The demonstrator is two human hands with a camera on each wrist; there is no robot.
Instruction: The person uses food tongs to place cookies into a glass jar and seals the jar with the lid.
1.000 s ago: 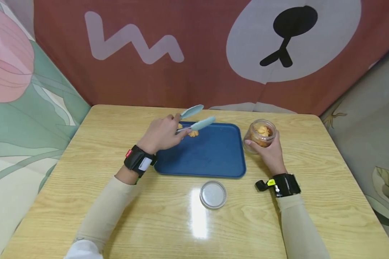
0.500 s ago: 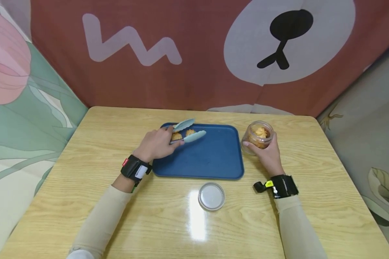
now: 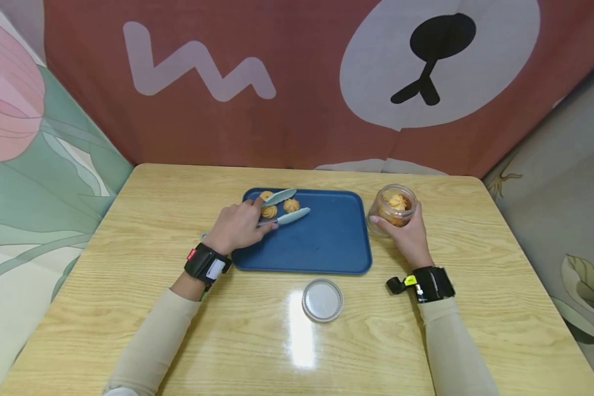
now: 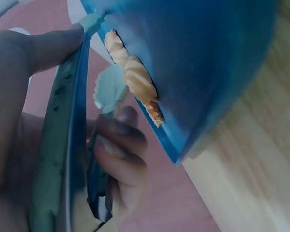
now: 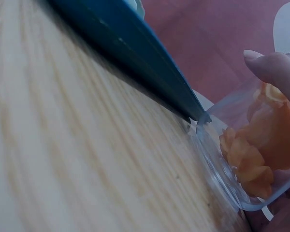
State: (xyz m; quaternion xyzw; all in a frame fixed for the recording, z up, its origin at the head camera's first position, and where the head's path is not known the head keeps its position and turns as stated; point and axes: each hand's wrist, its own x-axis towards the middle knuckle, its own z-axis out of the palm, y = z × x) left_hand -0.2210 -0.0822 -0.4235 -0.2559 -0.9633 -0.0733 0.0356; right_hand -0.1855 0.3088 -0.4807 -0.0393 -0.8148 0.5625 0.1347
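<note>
One left hand (image 3: 237, 225) grips one pair of spread tongs (image 3: 294, 215) at one blue tray (image 3: 324, 239) bearing three visible cookies (image 3: 291, 205); one right hand (image 3: 410, 235) holds one cookie-filled jar (image 3: 379, 205) beside it, near one lid (image 3: 322, 300).

**Tray (image 3: 322, 242) between left and right grips**

Left hand (image 3: 236, 225) on tongs (image 3: 293, 215), over tray's left part. Loose cookies (image 3: 291, 205) on tray, just ahead-right of that grip; two between the tongs' arms. Right hand (image 3: 410, 236) on jar (image 3: 377, 212), just right of tray; jarred cookies (image 3: 397, 202) inside. Lid (image 3: 323, 300) on table (image 3: 237, 341), between grips, near side.
</note>
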